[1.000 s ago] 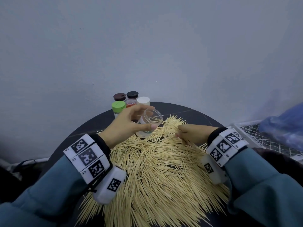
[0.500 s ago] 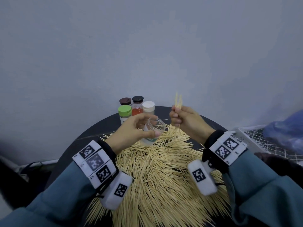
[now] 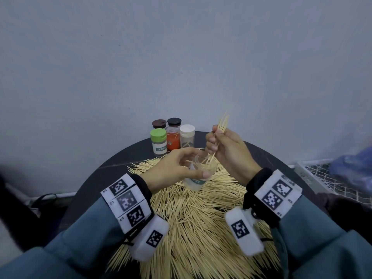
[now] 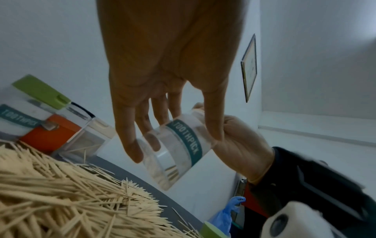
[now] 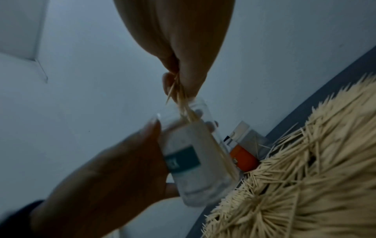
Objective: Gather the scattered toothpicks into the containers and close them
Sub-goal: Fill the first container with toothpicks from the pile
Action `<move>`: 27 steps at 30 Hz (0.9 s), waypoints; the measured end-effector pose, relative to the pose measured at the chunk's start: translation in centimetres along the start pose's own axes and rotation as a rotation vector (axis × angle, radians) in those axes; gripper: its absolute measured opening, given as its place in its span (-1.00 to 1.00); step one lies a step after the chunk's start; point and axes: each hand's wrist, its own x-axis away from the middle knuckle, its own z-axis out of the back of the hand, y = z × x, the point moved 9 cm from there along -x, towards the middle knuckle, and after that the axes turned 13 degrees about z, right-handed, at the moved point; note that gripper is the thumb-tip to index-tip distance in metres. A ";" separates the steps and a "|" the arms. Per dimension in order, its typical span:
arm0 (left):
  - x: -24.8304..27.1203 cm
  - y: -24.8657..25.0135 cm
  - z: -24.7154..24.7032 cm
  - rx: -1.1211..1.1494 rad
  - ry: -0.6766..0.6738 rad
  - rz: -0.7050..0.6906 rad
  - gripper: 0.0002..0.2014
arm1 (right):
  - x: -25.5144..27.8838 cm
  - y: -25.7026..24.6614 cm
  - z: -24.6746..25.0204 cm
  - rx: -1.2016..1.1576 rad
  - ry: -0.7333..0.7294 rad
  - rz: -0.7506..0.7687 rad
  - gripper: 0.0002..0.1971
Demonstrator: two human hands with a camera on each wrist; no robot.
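Left hand (image 3: 175,168) was curled around an open clear container (image 3: 198,175), thumb on the near side and fingers on the far side, holding it tilted just above the pile at frame center. The left wrist view showed a teal "TOOTHPICK" band on the container (image 4: 179,149) and a few toothpicks already lying inside it.

Right hand (image 3: 227,154) pinched a small bundle of toothpicks (image 3: 219,129) between thumb and fingertips, just right of and above the container. The bundle's lower tips were inside the container's mouth and its upper ends fanned up past the knuckles. In the right wrist view the bundle (image 5: 184,103) ran from the pinch straight into the opening; that frame was motion-blurred.

Loose toothpick pile (image 3: 201,228) covered most of the round dark tabletop (image 3: 96,178), center to bottom of the frame.

Five more containers stood in a tight cluster at the tabletop's far edge, upper center: green-lidded container (image 3: 158,142), orange container (image 3: 173,137) with a black lid, white-lidded container (image 3: 187,135), and behind them a brown-lidded container (image 3: 159,123). All were capped. The fifth could not be told from the orange one's lid.

White wire rack (image 3: 322,178) with a blue bag (image 3: 354,166) on it sat at the right edge.
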 end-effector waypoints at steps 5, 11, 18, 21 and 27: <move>0.2 0.1 -0.4 0.135 -0.024 0.007 -0.38 | 0.6 0.2 -0.4 0.167 -0.094 0.085 -0.80; 0.1 0.1 0.1 0.234 -0.014 0.022 -0.45 | 1.4 1.3 -0.8 0.327 -0.173 0.070 -0.73; 0.1 0.0 0.5 0.255 -0.007 0.002 -0.47 | 1.3 2.1 -0.8 0.375 -0.219 0.036 -0.79; 0.1 -0.1 0.3 0.229 -0.019 0.009 -0.50 | 1.3 1.9 -0.1 0.414 -0.191 0.026 -0.76; -0.2 -0.6 0.5 0.188 0.010 0.041 -0.45 | 0.0 0.0 3.7 0.777 -0.136 -0.079 -0.86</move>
